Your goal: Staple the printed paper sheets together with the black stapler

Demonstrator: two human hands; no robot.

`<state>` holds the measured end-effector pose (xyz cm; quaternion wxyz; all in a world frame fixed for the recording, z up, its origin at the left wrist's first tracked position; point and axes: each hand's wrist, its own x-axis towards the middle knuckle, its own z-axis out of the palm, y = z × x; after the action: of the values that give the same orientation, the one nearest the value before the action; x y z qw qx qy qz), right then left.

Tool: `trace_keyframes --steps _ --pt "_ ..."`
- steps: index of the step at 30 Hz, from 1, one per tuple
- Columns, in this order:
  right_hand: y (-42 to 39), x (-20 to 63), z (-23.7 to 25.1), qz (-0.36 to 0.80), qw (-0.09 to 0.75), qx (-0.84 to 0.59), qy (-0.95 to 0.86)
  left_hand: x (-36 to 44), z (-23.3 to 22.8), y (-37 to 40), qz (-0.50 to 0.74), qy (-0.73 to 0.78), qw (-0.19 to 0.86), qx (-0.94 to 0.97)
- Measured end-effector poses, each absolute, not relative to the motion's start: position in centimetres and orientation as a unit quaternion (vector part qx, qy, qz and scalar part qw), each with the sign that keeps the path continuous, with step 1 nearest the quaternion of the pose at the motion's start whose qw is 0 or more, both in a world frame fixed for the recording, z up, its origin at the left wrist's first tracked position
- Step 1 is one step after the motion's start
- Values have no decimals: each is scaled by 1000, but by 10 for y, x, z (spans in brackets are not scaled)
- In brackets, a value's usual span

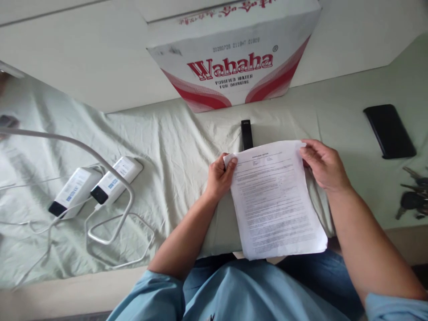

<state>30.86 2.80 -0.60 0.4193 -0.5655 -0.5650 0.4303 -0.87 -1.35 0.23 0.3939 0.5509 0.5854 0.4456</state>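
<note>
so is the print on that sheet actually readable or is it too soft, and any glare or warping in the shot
Head view: body print on the printed sheet, held at its top corners by the left hand and right hand, is too small and soft to read; the Wahaha box lettering is sharp. Light is even and soft, with no hard glare. Wide-angle warp bends the white cable side and the far edges.

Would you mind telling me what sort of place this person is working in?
Probably a bedroom or dorm room: a wrinkled bedsheet serves as the work surface, with charging power banks, a drinking-water carton and keys nearby.
</note>
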Motion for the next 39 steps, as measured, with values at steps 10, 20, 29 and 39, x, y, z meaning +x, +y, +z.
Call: trace_keyframes --steps 10,20,29,39 --pt "18 293 15 353 351 -613 -613 -8 4 -13 395 614 428 533" --pt "21 310 19 351 286 -628 -633 -3 13 -7 298 688 403 525" --pt "31 309 15 286 266 -645 -657 6 13 15 265 714 285 583" --pt "34 313 15 277 261 -658 -650 0 -10 5 378 582 98 713"
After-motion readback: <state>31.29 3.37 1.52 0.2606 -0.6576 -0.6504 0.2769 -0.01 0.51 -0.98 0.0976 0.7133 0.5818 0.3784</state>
